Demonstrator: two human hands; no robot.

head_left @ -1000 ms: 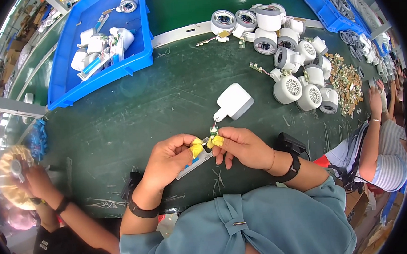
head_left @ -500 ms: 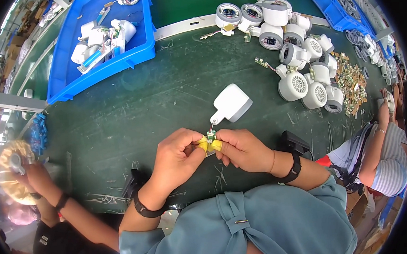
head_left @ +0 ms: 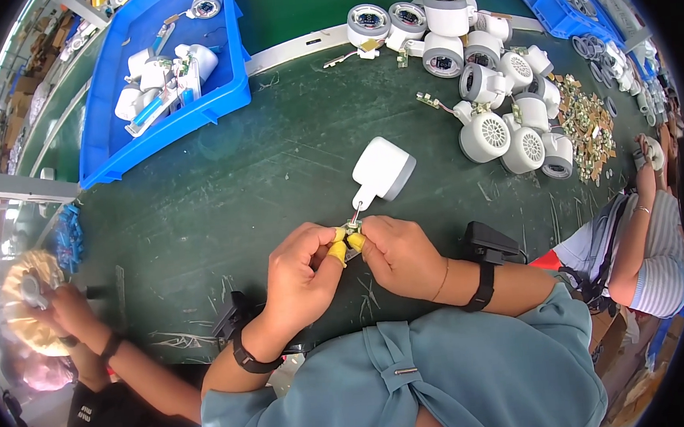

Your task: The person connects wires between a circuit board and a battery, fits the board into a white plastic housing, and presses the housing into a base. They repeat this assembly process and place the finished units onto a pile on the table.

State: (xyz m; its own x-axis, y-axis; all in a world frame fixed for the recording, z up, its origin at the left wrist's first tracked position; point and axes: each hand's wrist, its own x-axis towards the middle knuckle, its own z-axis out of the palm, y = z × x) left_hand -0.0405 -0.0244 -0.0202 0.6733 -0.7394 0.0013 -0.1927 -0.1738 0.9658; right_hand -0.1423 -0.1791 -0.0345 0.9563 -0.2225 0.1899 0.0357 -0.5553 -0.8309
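Head view: my left hand (head_left: 302,265) and right hand (head_left: 408,258) pinch a small board (head_left: 354,226) low on the green bench (head_left: 276,178), its wires running to a white housing (head_left: 379,170).
Wiring to the housing shows as done; my fingertips hide the pale strip (head_left: 352,253) under the board, and I cannot tell whether the two are joined. I judge this unit midway: strip-bearing units (head_left: 154,109) in the blue tray (head_left: 181,125) look further along, the piled housings (head_left: 486,136) less so.
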